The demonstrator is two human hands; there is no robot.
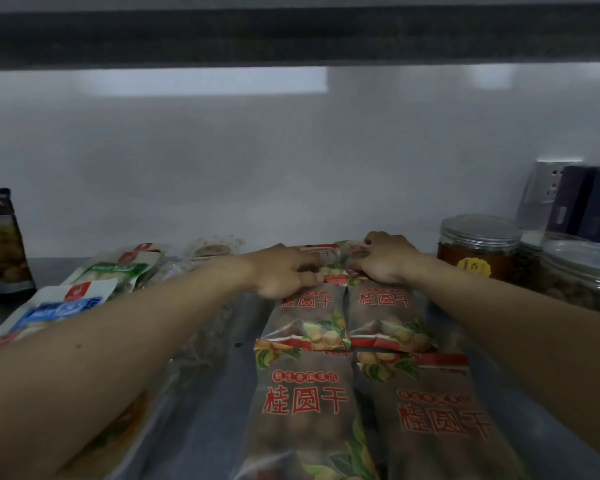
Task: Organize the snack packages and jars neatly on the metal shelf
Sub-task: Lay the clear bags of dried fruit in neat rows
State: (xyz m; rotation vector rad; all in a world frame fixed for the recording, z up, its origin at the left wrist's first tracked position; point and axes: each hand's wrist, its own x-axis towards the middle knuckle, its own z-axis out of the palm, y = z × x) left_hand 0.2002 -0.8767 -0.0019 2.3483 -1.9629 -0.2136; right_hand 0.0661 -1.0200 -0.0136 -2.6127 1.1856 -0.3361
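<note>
Where the head view looks down along the metal shelf (215, 403), six longan packets lie flat in two columns of three. Each has its long axis running from the shelf's front edge towards the white wall (257, 161). The red lettering reads upright from the front, so the packets' top ends point at the wall.

The near-left packet (305, 410) and near-right packet (440, 420) lie side by side. Their far ends touch the near ends of the mid-left packet (309, 320) and mid-right packet (385, 317).

Both bare arms reach to the back row. The left hand (284, 271) lies knuckles-up on the far-left packet (317, 256), with its fingers bent over it. Blur hides whether that grip actually clamps the packet. The right hand (385, 259) has its grip narrow, fingers curled round the near end of the far-right packet (352, 252). The two hands are just beside each other.

To the right stand clear lidded jars: a brown-filled jar (478, 247) and a nearer jar (582, 275), touching or nearly so. Dark boxes (589, 206) stand behind them.

To the left, a green-labelled pouch (122, 270) and a blue-labelled pouch (63, 308) lie overlapped and tilted, and a dark pouch (0, 244) stands upright at the edge. An upper shelf (291, 36) spans the top.
</note>
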